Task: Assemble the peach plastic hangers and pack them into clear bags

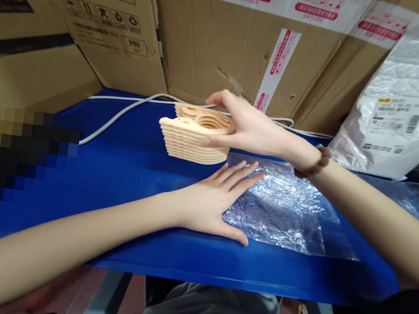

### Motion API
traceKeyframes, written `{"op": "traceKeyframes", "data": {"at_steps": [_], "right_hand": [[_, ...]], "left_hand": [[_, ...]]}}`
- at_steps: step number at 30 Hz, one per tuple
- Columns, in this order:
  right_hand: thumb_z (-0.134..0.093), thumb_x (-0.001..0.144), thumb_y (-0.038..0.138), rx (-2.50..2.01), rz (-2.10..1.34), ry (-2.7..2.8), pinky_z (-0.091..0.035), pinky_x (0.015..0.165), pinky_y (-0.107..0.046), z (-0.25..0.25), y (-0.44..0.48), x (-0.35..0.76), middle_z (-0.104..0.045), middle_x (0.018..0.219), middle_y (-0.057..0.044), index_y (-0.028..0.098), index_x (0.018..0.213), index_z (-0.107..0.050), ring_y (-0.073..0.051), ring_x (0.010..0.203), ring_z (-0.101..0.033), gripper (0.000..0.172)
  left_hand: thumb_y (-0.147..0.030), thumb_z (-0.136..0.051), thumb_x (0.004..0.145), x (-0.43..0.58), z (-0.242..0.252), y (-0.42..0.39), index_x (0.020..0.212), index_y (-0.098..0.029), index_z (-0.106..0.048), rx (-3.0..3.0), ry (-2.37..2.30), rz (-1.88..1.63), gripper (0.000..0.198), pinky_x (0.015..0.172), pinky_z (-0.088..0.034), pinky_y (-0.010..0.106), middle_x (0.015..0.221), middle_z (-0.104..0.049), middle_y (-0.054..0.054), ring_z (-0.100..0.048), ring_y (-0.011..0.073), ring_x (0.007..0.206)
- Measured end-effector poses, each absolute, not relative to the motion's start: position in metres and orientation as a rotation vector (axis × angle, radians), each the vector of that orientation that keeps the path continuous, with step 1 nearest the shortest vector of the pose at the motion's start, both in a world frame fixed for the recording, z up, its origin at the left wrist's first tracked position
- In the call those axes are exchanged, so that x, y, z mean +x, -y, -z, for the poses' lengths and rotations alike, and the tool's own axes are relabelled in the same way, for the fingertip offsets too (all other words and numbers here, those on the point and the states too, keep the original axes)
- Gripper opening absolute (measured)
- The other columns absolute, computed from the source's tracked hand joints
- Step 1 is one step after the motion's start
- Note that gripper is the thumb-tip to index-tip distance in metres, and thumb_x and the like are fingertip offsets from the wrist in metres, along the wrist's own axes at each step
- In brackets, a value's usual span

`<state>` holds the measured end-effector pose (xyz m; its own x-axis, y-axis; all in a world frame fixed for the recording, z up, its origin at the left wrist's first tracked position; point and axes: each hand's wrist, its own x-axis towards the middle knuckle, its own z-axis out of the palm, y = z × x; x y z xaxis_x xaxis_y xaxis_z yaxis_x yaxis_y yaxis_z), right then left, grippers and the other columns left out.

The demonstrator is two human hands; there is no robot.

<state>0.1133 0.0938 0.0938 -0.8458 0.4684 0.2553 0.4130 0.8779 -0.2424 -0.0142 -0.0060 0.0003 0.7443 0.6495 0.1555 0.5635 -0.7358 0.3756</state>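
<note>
A neat stack of thin cream-coloured plastic pieces (192, 141) with rounded openings stands on the blue table. My right hand (245, 123) reaches over from the right and is closed around the right end of the stack. Its thumb lies along the front side, while the other fingers curve over the back, partly hidden. My left hand (213, 201) lies flat, fingers spread, just in front of the stack. Under its fingertips is the left edge of a clear plastic bag (283, 214), which is wrinkled and spread flat.
A white cable (117, 115) runs along the back of the blue table (122, 170). Large cardboard boxes (210, 42) wall off the rear and left. A white shipping bag (400, 100) leans at the back right, with more clear plastic (402, 199) beside it.
</note>
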Motion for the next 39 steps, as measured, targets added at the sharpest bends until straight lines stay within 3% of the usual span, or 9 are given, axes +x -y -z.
{"op": "traceKeyframes", "data": {"at_steps": [8, 19, 23, 30, 36, 39], "right_hand": [[-0.066, 0.080, 0.054, -0.647, -0.244, 2.802, -0.045, 0.086, -0.042, -0.095, -0.111, 0.093, -0.062, 0.108, -0.009, 0.016, 0.116, -0.041, -0.024, 0.092, -0.057, 0.057], [-0.066, 0.083, 0.054, -0.917, -0.067, 2.654, -0.046, 0.089, -0.040, -0.144, -0.067, 0.190, -0.059, 0.121, -0.007, 0.018, 0.126, -0.045, -0.026, 0.108, -0.058, 0.060], [-0.061, 0.083, 0.063, -1.269, 0.086, 2.611, -0.047, 0.079, -0.040, -0.147, -0.051, 0.265, -0.063, 0.118, -0.011, 0.018, 0.123, -0.049, -0.024, 0.099, -0.061, 0.061], [-0.056, 0.060, 0.091, -1.632, 0.197, 2.544, -0.047, 0.067, -0.046, -0.133, -0.037, 0.354, -0.069, 0.094, -0.016, 0.024, 0.103, -0.060, -0.027, 0.082, -0.064, 0.080], [-0.062, 0.074, 0.072, -1.523, -0.217, 2.706, -0.052, 0.075, -0.046, -0.103, -0.023, 0.326, -0.069, 0.105, -0.016, 0.024, 0.103, -0.058, -0.033, 0.092, -0.066, 0.057], [-0.068, 0.072, 0.067, -1.443, -0.351, 2.640, -0.053, 0.079, -0.044, -0.075, -0.026, 0.309, -0.066, 0.113, -0.013, 0.023, 0.111, -0.053, -0.032, 0.097, -0.065, 0.061]], "left_hand": [[-0.079, -0.054, 0.078, -0.014, 0.000, 0.006, 0.158, -0.016, -0.003, 2.643, -0.941, -0.391, 0.114, 0.123, -0.012, 0.054, 0.165, 0.001, 0.016, 0.001, 0.0334, 0.152], [-0.078, -0.056, 0.079, -0.016, 0.003, 0.005, 0.158, -0.015, -0.003, 2.653, -0.928, -0.395, 0.114, 0.123, -0.013, 0.054, 0.165, 0.000, 0.015, 0.001, 0.0338, 0.152], [-0.079, -0.055, 0.078, -0.015, 0.004, 0.005, 0.158, -0.014, -0.003, 2.671, -0.923, -0.410, 0.114, 0.122, -0.014, 0.055, 0.165, -0.003, 0.017, 0.000, 0.0345, 0.152], [-0.079, -0.055, 0.079, -0.015, 0.004, 0.005, 0.157, -0.015, -0.004, 2.670, -0.913, -0.430, 0.113, 0.122, -0.014, 0.056, 0.164, -0.004, 0.018, -0.002, 0.0353, 0.152], [-0.080, -0.055, 0.078, -0.015, 0.004, 0.004, 0.157, -0.013, -0.005, 2.675, -0.914, -0.420, 0.115, 0.123, -0.012, 0.053, 0.165, -0.004, 0.018, -0.001, 0.0333, 0.152], [-0.080, -0.055, 0.077, -0.015, 0.005, 0.004, 0.157, -0.014, -0.004, 2.667, -0.916, -0.411, 0.116, 0.123, -0.011, 0.053, 0.165, -0.003, 0.017, 0.000, 0.0329, 0.152]]}}
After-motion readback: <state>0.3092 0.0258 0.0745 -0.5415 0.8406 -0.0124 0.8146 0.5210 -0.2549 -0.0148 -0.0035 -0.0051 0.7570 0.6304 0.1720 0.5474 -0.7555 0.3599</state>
